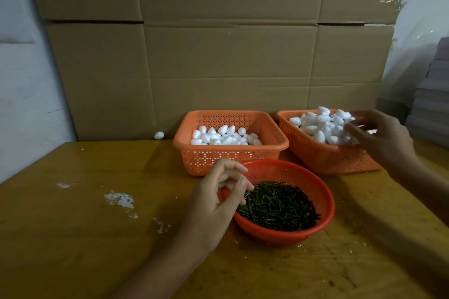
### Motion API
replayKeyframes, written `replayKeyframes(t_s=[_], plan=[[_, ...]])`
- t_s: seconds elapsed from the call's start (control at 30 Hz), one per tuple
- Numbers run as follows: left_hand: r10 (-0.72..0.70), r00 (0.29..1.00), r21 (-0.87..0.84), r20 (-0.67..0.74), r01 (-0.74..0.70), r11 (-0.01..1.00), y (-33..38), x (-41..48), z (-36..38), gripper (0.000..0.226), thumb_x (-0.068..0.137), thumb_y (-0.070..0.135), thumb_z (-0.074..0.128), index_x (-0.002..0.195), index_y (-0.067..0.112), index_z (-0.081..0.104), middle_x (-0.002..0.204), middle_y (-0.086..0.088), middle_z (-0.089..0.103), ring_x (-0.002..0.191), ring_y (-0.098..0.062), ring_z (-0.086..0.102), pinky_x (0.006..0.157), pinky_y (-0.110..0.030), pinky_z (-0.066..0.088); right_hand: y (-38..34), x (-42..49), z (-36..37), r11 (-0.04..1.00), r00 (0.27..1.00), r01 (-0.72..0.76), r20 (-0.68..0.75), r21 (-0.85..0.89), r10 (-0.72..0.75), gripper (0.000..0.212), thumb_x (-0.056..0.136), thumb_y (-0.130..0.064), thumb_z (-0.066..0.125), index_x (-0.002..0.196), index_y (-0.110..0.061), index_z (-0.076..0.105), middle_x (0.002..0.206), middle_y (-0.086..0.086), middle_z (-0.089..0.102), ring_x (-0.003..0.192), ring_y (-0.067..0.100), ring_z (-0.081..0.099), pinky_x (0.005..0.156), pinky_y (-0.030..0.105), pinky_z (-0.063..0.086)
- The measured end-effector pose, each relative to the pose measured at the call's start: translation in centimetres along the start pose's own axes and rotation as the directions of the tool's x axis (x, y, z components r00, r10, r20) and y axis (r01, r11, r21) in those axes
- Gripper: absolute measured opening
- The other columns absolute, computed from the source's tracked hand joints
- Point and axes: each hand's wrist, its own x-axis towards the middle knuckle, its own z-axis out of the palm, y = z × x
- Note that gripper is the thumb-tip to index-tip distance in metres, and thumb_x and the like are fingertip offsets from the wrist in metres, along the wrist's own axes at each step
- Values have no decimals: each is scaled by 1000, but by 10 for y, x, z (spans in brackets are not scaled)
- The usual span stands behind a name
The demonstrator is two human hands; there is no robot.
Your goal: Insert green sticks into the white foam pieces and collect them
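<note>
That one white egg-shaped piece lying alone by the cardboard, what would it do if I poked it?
The stray foam egg would probably roll, since it looks rounded all over. Being foam, it is likely very light, so a poke could send it skidding. The glossy table would probably do little to slow it.

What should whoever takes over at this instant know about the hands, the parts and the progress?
Left hand: fingertips in the green sticks in the red colander; grip unclear.
Right hand: blurred, over the heaped right basket of foam pieces; grip unclear.
Middle basket holds fewer. One stray piece lies by the cardboard.
Done count: cannot tell.
Left to do: pair stick with foam, collect.
</note>
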Motion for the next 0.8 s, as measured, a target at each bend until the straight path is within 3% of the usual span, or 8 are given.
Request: replayKeyframes(t_s=[0.13,0.3,0.4,0.57,0.7,0.8], plan=[[6,1000,16,-1,-6,1000,0,0,0,10,102,28,58,110,23,63,96,4,75,81,-19,72,79,-25,57,-3,0,1,998,995,41,93,-39,-38,35,103,-32,61,134,-18,66,127,7,71,109,15,59,89,42,47],[12,1000,35,10,-12,999,1,0,-1,9,102,23,58,109,22,63,94,5,75,83,-18,71,76,-19,55,-8,-6,4,990,990,93,120,-104,-80,34,107,-31,52,136,-18,64,131,11,69,119,29,63,96,54,50],[15,1000,63,20,-16,998,1,-1,-1,10,104,15,59,109,24,62,93,7,74,83,-17,71,77,-17,54,-11,-6,5,986,987,97,142,-132,-78,45,110,-42,39,140,-15,58,133,18,64,122,35,57,98,59,48],[8,999,90,31,-11,996,2,-2,-1,9,102,21,58,107,28,62,93,8,74,85,-17,71,78,-23,56,-39,-12,7,945,975,219,22,-242,-220,52,107,-52,31,144,-21,52,149,12,49,141,32,34,109,50,34],[17,998,164,63,-27,986,3,-3,0,8,101,27,57,103,31,64,97,13,72,94,-14,70,84,-40,58,-93,-15,25,911,915,403,53,-81,-400,40,104,-40,46,129,-13,63,133,10,60,128,30,49,102,35,35],[44,996,230,80,-61,971,4,-5,1,10,101,30,57,97,35,65,97,17,71,97,-13,69,85,-46,57,-132,-15,59,881,848,469,308,-58,-431,21,104,-28,57,109,-15,73,109,5,72,105,27,64,90,40,48]])
